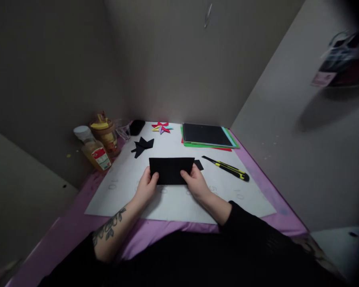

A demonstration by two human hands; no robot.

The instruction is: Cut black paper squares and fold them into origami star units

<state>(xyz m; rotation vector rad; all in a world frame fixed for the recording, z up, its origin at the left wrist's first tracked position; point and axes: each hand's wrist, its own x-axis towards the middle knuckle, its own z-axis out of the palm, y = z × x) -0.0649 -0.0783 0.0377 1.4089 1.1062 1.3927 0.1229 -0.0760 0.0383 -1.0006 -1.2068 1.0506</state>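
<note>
A black paper rectangle (171,170) is held level above the white sheet (167,211), its long side running left to right. My left hand (147,182) pinches its left end, thumb on top. At the right end my right hand (194,180) grips it the same way. Just beyond my right hand lies a small black paper piece (199,164), partly hidden. Black folded paper shapes (142,146) rest farther back on the left. A yellow and black utility knife (227,168) lies to the right of my right hand.
Coloured paper stars (162,128) and a phone (137,127) are at the back. A paper stack (208,135) sits back right. Along the left edge stand a bottle (94,149), a brown cup (105,133) and a clear cup (123,129). Walls enclose the table.
</note>
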